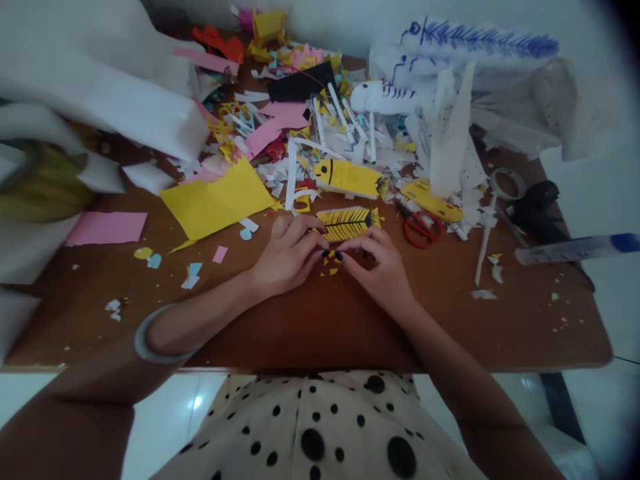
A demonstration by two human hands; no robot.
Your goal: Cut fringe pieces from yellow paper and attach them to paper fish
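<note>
Both my hands rest on a brown table (310, 320). My left hand (287, 257) and my right hand (377, 263) meet at a small yellow paper fish (347, 223) with black drawn lines. Fingers of both hands curl and pinch along its lower edge, thumbs nearly touching. Tiny yellow scraps (330, 265) lie under the fingertips. A second yellow paper fish (350, 177) lies just behind, and a third yellow piece (433, 200) to its right.
Red scissors (423, 228) lie right of the fish. A yellow sheet (217, 200) and pink paper (107, 228) lie to the left. Paper scraps, white markers (320, 127) and white paper fish (450, 40) crowd the back. A tape roll (507, 183) and a glue stick (575, 250) sit right.
</note>
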